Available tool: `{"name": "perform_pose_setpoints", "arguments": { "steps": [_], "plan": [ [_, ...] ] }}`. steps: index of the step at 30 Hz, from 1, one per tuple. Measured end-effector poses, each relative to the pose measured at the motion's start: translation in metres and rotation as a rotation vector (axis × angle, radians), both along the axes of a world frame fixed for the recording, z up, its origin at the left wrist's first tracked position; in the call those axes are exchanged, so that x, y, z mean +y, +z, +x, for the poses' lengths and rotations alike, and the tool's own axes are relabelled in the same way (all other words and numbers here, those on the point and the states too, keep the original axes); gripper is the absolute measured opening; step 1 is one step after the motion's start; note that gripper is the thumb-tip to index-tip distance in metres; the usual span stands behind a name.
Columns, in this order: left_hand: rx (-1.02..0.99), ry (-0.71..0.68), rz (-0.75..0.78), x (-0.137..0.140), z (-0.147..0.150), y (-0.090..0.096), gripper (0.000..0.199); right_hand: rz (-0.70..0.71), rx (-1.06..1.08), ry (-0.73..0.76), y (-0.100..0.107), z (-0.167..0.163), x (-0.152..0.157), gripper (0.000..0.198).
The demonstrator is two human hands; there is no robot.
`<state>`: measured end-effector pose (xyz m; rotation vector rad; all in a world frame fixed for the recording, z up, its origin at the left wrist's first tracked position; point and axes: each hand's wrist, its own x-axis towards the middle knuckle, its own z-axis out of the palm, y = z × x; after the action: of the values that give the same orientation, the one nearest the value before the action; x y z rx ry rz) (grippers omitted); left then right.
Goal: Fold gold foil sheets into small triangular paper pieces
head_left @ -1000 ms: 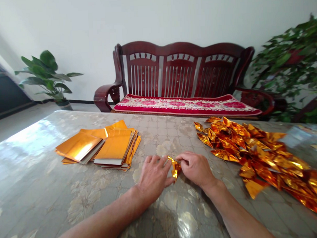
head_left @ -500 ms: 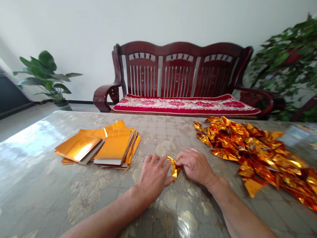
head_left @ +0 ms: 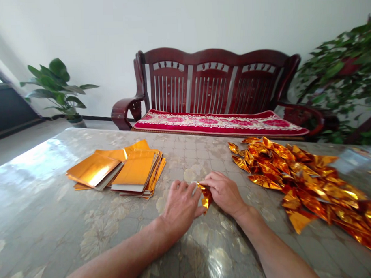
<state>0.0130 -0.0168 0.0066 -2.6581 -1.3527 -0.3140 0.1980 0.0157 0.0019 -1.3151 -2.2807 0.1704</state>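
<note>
A small, partly folded sheet of gold foil paper point(head_left: 206, 198) lies on the table between my two hands, its white back showing on the left. My left hand point(head_left: 182, 204) presses on its left side, fingers bent over it and thumb along the near edge. With curled fingers, my right hand point(head_left: 223, 191) grips its upper right edge. Left of my hands are stacks of flat gold foil paper point(head_left: 134, 168). To the right spreads a heap of folded gold foil pieces point(head_left: 291, 167), pointed in shape.
The table point(head_left: 116, 234) has a shiny, flower-patterned cover. Clear plastic packaging point(head_left: 356, 160) lies at its far right. Behind it stands a dark red wooden bench point(head_left: 212, 89) with a red floral cushion point(head_left: 221, 121). Potted plants point(head_left: 57, 84) flank the bench.
My right hand has shifted slightly up and left along the foil's edge, its index finger now stretched across the top. My left hand stays nearly in place. The view has turned a little.
</note>
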Motion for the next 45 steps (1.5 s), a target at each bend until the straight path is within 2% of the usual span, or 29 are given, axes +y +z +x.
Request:
{"name": "perform_pose_setpoints", "arguments": {
  "steps": [5, 13, 36, 45],
  "plan": [
    [0.003, -0.005, -0.005, -0.001, 0.0, 0.0, 0.04, 0.046, -0.125, 0.02, 0.001, -0.002, 0.001, 0.034],
    [0.004, -0.001, -0.019, -0.002, 0.001, 0.004, 0.04, 0.079, -0.212, 0.037, 0.004, -0.002, -0.002, 0.028],
    [0.011, -0.001, -0.007, -0.003, 0.002, -0.001, 0.044, 0.121, -0.303, 0.066, 0.008, -0.002, -0.004, 0.022],
    [0.0, -0.02, -0.023, -0.003, 0.003, 0.001, 0.041, 0.096, -0.347, 0.018, 0.01, -0.008, -0.002, 0.015]
  ]
}}
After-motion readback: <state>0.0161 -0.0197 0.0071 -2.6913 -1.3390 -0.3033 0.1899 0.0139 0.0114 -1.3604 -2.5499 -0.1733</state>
